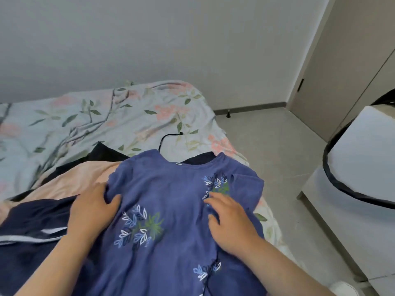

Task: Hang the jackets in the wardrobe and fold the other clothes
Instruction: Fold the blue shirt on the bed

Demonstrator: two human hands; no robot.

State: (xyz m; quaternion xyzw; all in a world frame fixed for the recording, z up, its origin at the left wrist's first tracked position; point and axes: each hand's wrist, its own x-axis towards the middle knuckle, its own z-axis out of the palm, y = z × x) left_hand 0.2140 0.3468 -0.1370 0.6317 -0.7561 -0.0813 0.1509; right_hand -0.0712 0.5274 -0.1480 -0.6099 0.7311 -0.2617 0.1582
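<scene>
Bed (128, 116) meets bare floor (277, 157) at right; left grip (92, 208) pinches blue shirt (171, 199), right grip (230, 223) lies flat.

Single wide-angle view from the head, facing forward and down onto the bed (149, 116), close, left hand (92, 210) and right hand (232, 225) large in the lower frame, wall (149, 39) across the top.

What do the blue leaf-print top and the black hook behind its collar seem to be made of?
The blue top looks like soft, matte woven cloth, perhaps cotton or rayon: it bunches in limp folds at the left hand. The black hook looks like thin coated wire, given its slim, even curve, though plastic is possible.
</scene>
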